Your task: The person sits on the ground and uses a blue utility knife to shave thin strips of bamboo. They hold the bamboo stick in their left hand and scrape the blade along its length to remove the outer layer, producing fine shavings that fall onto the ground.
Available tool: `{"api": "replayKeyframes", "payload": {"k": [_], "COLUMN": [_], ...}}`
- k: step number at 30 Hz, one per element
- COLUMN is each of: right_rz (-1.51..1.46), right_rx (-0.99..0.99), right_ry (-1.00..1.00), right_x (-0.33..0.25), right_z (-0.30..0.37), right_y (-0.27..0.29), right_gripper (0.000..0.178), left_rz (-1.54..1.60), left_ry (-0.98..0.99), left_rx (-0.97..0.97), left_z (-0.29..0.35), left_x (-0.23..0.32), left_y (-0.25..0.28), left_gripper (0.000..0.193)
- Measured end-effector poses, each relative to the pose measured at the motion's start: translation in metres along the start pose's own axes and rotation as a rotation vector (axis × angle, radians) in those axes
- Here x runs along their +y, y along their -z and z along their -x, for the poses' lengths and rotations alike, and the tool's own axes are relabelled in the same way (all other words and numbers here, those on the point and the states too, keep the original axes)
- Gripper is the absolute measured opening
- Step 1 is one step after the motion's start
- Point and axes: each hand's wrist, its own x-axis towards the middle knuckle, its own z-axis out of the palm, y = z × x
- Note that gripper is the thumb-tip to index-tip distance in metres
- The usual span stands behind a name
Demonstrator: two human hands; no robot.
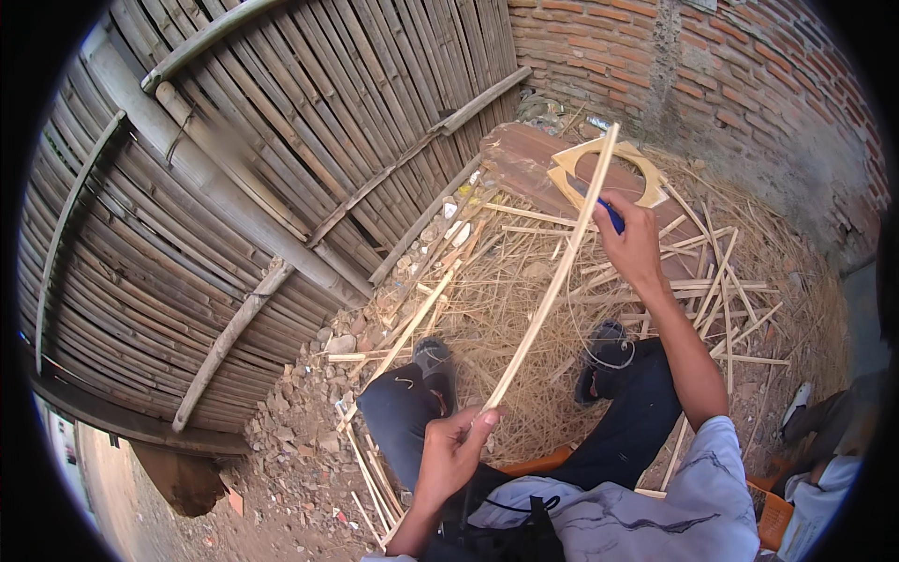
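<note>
A long, pale bamboo strip point(548, 304) slants up and away in front of me, from between my knees toward the brown board. My left hand point(456, 450) is closed on its near end, thumb along the strip. Farther up, my right hand point(629, 239) grips a blue-handled knife point(611, 217), with its dark blade lying beside the strip near its far part. Whether the right fingers also pinch the strip is hard to see. Thin shavings hang below the right hand.
A brown board point(520, 164) bears a yellowish ring-shaped piece with pointed corners point(646, 173). Cut strips point(726, 290) and shavings point(524, 375) litter the ground around my feet. A bamboo wall point(281, 122) stands left, a brick wall point(599, 47) behind. Another person point(833, 421) sits at far right.
</note>
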Motion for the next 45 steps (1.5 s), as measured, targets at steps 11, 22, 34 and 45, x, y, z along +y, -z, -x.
{"api": "replayKeyframes", "payload": {"k": [11, 22, 34, 45], "right_rz": [-0.067, -0.232, -0.153, -0.101], "right_rx": [-0.139, -0.430, -0.312, -0.240], "right_ry": [-0.025, 0.404, 0.552, 0.546], "right_x": [-0.008, -0.063, -0.073, -0.074], "right_z": [0.020, 0.088, 0.101, 0.090], "right_y": [0.006, -0.031, -0.031, -0.027], "right_gripper": [0.036, 0.034, 0.032, 0.032], "left_rz": [-0.165, 0.046, -0.207, -0.251], "left_ry": [-0.022, -0.052, -0.120, -0.107], "left_rx": [0.211, 0.161, 0.256, 0.240], "left_z": [-0.032, -0.053, -0.051, -0.046], "left_x": [-0.003, 0.004, 0.025, 0.023], "left_y": [0.030, 0.005, -0.017, -0.008], "left_gripper": [0.033, 0.032, 0.025, 0.028]}}
